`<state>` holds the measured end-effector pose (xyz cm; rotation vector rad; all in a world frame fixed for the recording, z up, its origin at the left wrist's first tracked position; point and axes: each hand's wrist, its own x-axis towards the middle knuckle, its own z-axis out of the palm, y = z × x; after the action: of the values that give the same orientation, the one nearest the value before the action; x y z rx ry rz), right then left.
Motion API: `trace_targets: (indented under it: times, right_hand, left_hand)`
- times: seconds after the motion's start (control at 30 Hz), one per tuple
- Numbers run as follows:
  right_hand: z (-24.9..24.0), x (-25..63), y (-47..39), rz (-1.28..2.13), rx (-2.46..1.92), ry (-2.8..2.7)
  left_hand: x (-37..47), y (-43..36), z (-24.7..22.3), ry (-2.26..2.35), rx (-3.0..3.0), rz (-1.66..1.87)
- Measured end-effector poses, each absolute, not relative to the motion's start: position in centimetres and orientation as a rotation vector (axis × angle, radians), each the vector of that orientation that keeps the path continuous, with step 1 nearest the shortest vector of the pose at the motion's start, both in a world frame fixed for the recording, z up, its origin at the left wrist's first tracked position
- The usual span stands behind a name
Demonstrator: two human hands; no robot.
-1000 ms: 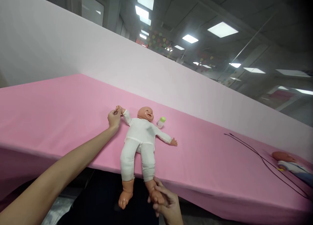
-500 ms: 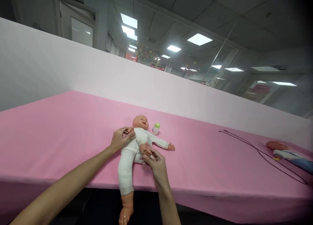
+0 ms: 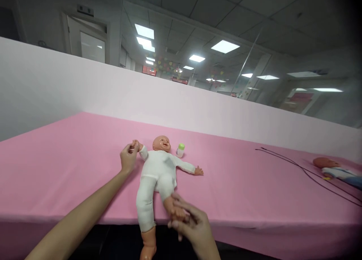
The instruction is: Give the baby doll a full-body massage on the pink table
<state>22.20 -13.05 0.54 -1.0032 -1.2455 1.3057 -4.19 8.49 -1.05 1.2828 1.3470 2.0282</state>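
Observation:
A baby doll (image 3: 158,167) in white clothes lies on its back on the pink-covered table (image 3: 85,165), its head toward the back wall. My left hand (image 3: 129,157) is closed round the doll's hand on the left side and holds that arm raised and out from the body. At the table's front edge, my right hand (image 3: 195,226) has its fingers wrapped round the doll's foot on the right side. The doll's other leg hangs over the edge. Beside its head stands a small bottle (image 3: 180,150) with a green cap.
A second doll (image 3: 336,171) in white and blue lies at the far right. Thin dark cables (image 3: 292,162) run across the cloth toward it. A low white wall (image 3: 181,107) borders the table's back, with glass above it.
My left hand has moved the doll's arm from its chest outward to the left. My right hand has drawn the bent leg down and straighter, toward the front edge.

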Motion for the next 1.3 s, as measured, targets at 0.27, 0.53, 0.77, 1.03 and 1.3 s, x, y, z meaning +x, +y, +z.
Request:
trace_targets:
  times: [0.27,0.53,0.77,1.03,1.3]
  right_hand:
    - [3.1,16.9,-5.2,1.201,-0.869,-1.114]
    - [-1.2,22.5,-15.4,1.365,-1.001,-1.166]
    - [-0.5,23.3,-15.5,1.332,-0.949,-1.131]
    - [3.7,18.2,-5.6,1.250,-0.846,-1.171]
    - [1.1,21.3,-12.1,1.273,-0.899,-1.170]
  left_hand:
    - [-2.4,6.9,-1.2,1.204,2.020,1.696]
    - [-6.7,11.0,-2.1,1.517,1.008,1.919]
    - [-5.3,9.4,-0.9,1.466,1.166,2.013]
    - [-1.8,5.8,-0.8,1.233,2.226,1.607]
    - [-4.5,9.2,-1.2,1.393,1.217,1.919]
